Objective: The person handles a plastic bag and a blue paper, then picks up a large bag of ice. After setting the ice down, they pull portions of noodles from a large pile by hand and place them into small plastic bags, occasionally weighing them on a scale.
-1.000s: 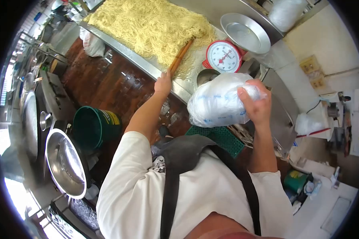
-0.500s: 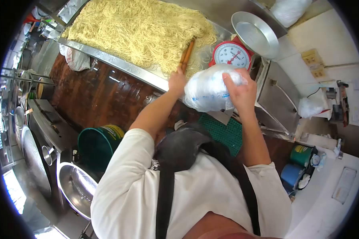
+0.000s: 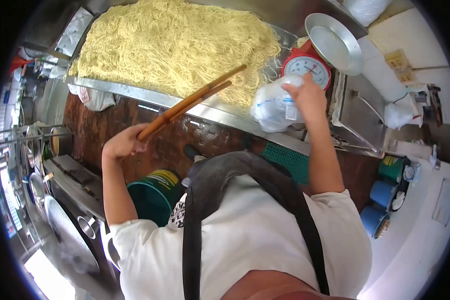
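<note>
My left hand (image 3: 125,142) is closed round the thick ends of a pair of long wooden chopsticks (image 3: 185,106). Their tips point up and right, over the tray's front edge and the noodles. A large heap of yellow noodles (image 3: 170,45) covers most of the metal tray (image 3: 135,90). My right hand (image 3: 309,96) grips the top of a bundle of clear plastic bags (image 3: 275,104) with blue print, at the tray's right front corner. Just behind that hand stands a red dial scale (image 3: 307,65) with a round metal pan (image 3: 330,42).
A green bucket (image 3: 155,192) stands on the wet brown floor at my left. A green perforated mat (image 3: 285,161) lies below the tray. A steel cabinet (image 3: 357,110) is on the right, with blue buckets (image 3: 375,220) lower down. Metal cookware (image 3: 67,232) lines the left side.
My left hand has drawn the chopsticks out of the noodles and swung left and towards me. My right hand has moved the bag bundle slightly right, down to the tray's corner.
</note>
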A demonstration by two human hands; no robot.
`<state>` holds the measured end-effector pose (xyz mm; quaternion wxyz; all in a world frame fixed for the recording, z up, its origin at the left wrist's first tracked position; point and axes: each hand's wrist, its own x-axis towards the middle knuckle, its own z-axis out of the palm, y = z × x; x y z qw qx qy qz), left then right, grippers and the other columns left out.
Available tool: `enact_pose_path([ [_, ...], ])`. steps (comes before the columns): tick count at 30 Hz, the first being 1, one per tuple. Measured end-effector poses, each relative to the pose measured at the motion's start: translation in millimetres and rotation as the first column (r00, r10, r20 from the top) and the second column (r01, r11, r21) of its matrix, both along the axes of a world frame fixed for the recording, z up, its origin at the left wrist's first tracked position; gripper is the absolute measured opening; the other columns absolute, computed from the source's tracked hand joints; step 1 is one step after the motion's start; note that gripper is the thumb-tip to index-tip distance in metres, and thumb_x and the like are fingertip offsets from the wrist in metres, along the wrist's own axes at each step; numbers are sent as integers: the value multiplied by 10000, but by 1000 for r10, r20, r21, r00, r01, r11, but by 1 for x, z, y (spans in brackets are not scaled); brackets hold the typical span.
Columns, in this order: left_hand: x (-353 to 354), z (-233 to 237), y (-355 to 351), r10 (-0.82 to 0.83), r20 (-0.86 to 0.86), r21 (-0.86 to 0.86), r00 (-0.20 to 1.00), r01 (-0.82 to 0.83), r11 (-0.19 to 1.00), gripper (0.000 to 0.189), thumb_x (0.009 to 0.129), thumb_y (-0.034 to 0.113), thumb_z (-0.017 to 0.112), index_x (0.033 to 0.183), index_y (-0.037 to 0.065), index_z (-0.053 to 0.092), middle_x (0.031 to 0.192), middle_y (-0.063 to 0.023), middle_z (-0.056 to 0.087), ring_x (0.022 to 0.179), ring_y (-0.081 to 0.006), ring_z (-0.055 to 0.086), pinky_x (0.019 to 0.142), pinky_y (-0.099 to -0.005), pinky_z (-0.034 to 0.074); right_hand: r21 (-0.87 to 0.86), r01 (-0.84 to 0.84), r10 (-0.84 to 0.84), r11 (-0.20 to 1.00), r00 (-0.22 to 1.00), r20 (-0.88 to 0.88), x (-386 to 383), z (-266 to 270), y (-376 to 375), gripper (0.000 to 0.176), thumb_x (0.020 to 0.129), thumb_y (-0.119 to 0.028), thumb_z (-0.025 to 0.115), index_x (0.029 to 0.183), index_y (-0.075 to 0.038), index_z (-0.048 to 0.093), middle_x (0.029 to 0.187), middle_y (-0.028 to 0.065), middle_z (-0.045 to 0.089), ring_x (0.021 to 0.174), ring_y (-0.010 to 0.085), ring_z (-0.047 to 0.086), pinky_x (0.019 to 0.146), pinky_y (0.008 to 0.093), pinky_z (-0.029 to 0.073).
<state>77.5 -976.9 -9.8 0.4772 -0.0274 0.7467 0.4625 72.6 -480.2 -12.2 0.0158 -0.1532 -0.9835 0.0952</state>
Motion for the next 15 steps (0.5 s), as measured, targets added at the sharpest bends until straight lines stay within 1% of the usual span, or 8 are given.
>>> enact_pose_path([
  [2,4,2,-37,106,10,137,994,-107,985,700,711,-10,597,1397,71,488,792,23,522,606,-75,471,496,-203,376,20,15,-16,1000,998,68,-4,2,-4,671,805,-504,742,1206,-8,535,896,261,693,871,431,677,769,507,534],
  [6,-6,-6,-78,357,85,403,930,-360,841,750,742,-27,616,1458,87,426,881,12,529,637,-66,460,537,-203,377,27,114,-105,993,969,-222,4,81,-83,786,858,-440,724,1422,2,400,1004,241,687,908,379,687,816,466,535],
  [9,-46,-38,-71,280,35,635,959,-238,735,831,803,4,647,1549,105,295,925,3,541,688,-68,486,568,-216,404,-318,-212,74,924,915,-396,-19,73,-158,752,871,-338,739,1443,-8,379,1088,198,676,940,313,690,832,421,535],
  [11,-70,-33,-42,488,98,683,868,-415,601,609,823,30,670,1389,81,449,945,0,558,743,-84,531,612,-232,443,-701,-419,271,577,908,-319,-28,12,-200,744,888,-239,736,1478,-26,335,1183,167,639,1026,256,662,863,367,525],
  [12,-95,-38,-34,413,-9,735,911,-274,620,685,814,37,693,1435,61,403,952,-11,569,816,-119,585,702,-256,477,-741,-409,429,533,885,-180,-27,9,-231,747,906,-227,716,1494,-31,300,1212,166,622,1058,254,648,879,359,522],
  [13,-109,-32,-16,488,22,843,872,-279,460,660,828,13,677,1422,55,392,988,-21,566,818,-122,588,716,-250,476,-775,-383,570,502,821,-36,-26,8,-266,750,924,-215,697,1510,-35,265,1241,165,606,1089,251,634,895,351,519],
  [14,-124,-24,-6,472,48,894,880,-249,372,697,842,-3,657,1454,72,330,1010,-32,567,853,-131,597,712,-254,474,-928,-231,600,294,800,-9,-31,-4,-294,732,955,-191,651,1523,-35,215,1246,171,603,1133,255,616,935,358,507],
  [15,-135,-18,-2,447,78,904,891,-252,345,755,852,-18,640,1494,85,257,1038,-41,567,904,-146,607,748,-257,487,-977,-165,555,138,830,-61,-37,-17,-320,659,993,-177,582,1520,-32,214,1119,139,628,973,210,652,808,320,541],
])
